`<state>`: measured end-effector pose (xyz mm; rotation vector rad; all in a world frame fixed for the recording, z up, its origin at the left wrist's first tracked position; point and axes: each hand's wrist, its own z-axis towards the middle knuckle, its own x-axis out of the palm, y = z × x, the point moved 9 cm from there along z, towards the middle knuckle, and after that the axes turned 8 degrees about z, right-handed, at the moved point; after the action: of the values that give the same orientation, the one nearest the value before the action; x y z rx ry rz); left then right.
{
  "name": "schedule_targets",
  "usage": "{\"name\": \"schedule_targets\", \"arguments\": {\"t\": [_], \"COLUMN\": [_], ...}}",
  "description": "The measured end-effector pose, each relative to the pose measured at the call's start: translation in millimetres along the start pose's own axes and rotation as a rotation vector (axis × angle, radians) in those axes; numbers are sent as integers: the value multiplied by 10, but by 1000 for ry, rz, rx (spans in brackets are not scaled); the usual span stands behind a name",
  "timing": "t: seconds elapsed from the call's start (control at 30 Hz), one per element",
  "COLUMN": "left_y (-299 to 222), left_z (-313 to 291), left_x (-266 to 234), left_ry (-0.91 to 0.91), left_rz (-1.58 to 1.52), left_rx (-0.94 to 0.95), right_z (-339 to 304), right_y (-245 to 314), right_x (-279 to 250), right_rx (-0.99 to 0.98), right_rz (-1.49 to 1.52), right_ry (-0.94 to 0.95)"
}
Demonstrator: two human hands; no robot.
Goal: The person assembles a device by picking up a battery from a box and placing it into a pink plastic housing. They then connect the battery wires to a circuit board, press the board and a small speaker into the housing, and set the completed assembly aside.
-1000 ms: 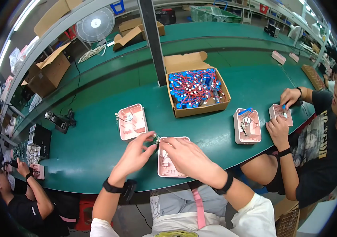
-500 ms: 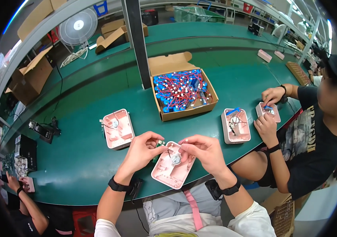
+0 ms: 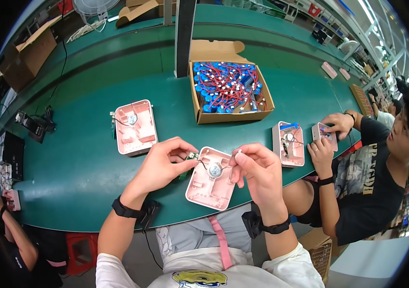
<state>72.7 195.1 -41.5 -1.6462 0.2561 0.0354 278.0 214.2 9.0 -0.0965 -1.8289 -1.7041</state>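
Right hand [image 3: 261, 168] moved off housing [image 3: 207, 189], pinching wire [image 3: 226, 167]; left hand [image 3: 165, 158] pinching board [image 3: 192, 156]; long axis slants away rightward.

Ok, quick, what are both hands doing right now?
Left hand: closed, holding a green circuit board.
Right hand: closed, pinching a thin wire.

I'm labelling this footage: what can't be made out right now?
In the head view:
Green circuit board: partly hidden by the left hand.
Small pale piece at the fingertips of the right hand: too small to identify.
Fan: cut off by the top edge.
Pink case being handled at right: partly covered by a co-worker's hands.
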Motion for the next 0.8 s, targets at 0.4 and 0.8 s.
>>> {"name": "schedule_targets", "arguments": {"t": [0.4, 0.8], "left_y": [110, 36], "left_z": [-29, -95], "left_x": [4, -5], "left_ry": [-34, -94], "left_rz": [-36, 117], "left_rx": [-24, 157], "right_z": [5, 160], "right_y": [-239, -418], "right_x": [173, 274], "right_rx": [88, 32], "right_rz": [-455, -904], "right_ry": [-17, -26]}}
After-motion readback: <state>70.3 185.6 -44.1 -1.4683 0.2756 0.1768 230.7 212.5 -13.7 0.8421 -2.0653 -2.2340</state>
